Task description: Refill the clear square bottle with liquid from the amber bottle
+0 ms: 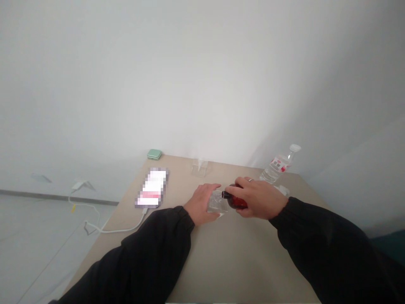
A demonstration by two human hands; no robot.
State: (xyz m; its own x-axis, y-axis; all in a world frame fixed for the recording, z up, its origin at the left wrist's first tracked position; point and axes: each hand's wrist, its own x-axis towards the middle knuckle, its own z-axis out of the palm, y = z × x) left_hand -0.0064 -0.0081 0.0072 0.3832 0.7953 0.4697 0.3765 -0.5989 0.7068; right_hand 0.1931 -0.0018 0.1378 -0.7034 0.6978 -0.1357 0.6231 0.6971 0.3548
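Plain white walls meet in a corner [259, 105] behind a beige tabletop [221, 257], with a white-capped water bottle [277, 165] standing near the far edge and a small clear acrylic stand [199, 168] just left of it. Over on the left there's a green compact case [154, 154] and a pixelated phone [152, 188] lying flat with a white cable [114, 231] running off the table.

Both hands are out mid-table in black sleeves. The left hand [201, 204] is closed around a small clear square glass container [217, 202], fingers wrapped on its side. The right hand [257, 196], wearing a ring [250, 180], grips a dark reddish-brown bottle [236, 199] firmly around the body, tipped almost sideways, its black neck right at the container's top. Can't tell if anything's coming out.
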